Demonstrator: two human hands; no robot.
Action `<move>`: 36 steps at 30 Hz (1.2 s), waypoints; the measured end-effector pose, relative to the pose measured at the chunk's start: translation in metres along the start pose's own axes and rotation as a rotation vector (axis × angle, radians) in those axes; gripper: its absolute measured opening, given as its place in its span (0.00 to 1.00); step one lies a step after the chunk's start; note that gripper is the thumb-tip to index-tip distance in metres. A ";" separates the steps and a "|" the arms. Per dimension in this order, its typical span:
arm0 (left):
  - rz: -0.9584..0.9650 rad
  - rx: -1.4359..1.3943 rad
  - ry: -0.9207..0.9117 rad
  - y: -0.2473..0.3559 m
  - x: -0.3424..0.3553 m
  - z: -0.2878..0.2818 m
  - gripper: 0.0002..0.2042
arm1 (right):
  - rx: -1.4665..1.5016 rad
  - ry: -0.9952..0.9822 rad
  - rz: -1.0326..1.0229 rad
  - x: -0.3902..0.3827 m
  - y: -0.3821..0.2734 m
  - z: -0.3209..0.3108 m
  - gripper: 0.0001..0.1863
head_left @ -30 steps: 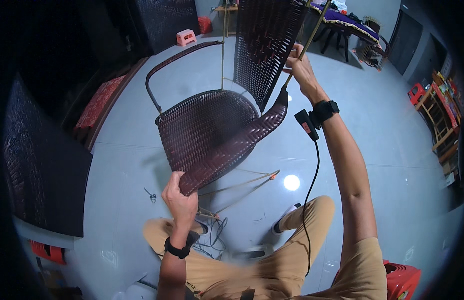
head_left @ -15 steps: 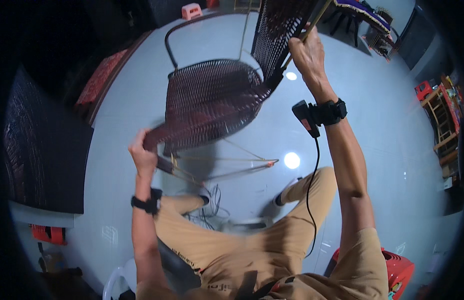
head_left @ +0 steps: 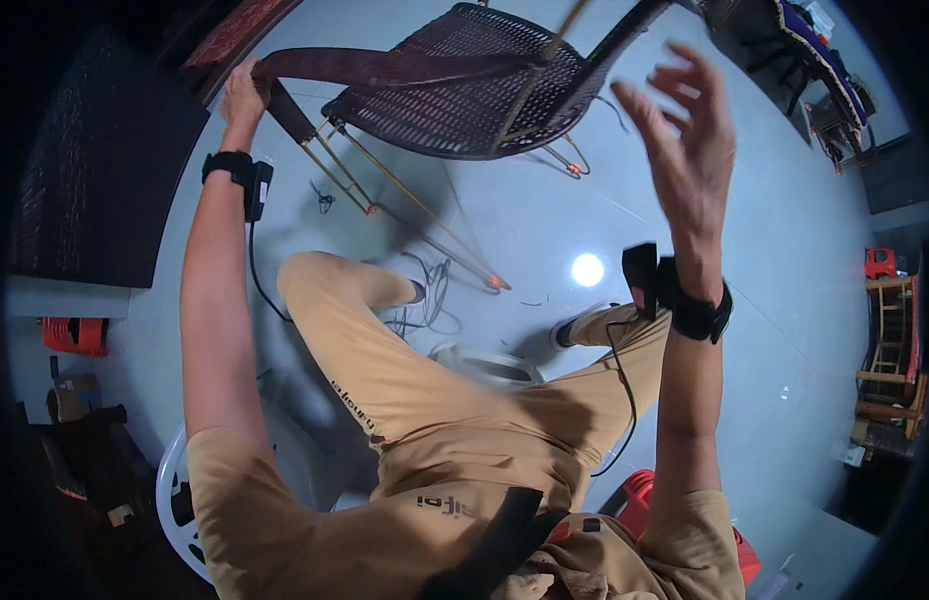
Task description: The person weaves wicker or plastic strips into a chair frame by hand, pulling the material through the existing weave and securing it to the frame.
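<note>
Woven chair [head_left: 434, 115] is on the floor [head_left: 784, 280], between the knees [head_left: 306, 268] and the floor's far left edge; the left hand's [head_left: 244, 96] fingers grasp its armrest [head_left: 354, 66], probably steadying it, while the right hand's [head_left: 692, 150] fingers spread free.

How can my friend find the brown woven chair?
Start at the pale, shiny floor. Toward the top middle is the dark brown woven chair with thin gold-coloured metal legs. Only this chair has the bare left hand gripping its armrest.
</note>
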State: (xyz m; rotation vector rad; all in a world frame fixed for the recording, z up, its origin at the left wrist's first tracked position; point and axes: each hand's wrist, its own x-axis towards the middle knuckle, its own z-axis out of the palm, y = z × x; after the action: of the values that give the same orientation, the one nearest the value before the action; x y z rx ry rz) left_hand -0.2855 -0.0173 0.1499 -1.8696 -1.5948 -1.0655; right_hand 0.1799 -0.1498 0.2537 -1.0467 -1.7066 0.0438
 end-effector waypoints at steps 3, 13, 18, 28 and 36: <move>-0.520 0.111 -0.348 -0.035 0.013 0.004 0.11 | -0.161 -0.294 0.220 -0.048 0.016 -0.015 0.23; -0.358 -0.228 -0.072 0.118 -0.004 -0.097 0.20 | -0.351 -0.706 0.495 -0.056 0.125 -0.061 0.14; -0.048 -0.510 0.149 0.275 -0.004 -0.132 0.23 | -0.368 -0.293 0.342 -0.038 0.205 0.017 0.16; -0.048 -0.131 0.104 0.325 0.002 -0.073 0.13 | 0.189 -0.352 0.727 -0.052 0.237 0.105 0.14; 0.230 -0.108 0.123 0.274 0.017 -0.087 0.17 | 0.202 -0.310 0.564 -0.060 0.203 0.112 0.09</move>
State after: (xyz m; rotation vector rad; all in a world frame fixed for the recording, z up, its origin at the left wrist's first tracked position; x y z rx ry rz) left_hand -0.0429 -0.1346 0.2524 -1.9606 -1.2413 -1.1584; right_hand 0.2171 -0.0144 0.0595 -1.3863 -1.5800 0.7581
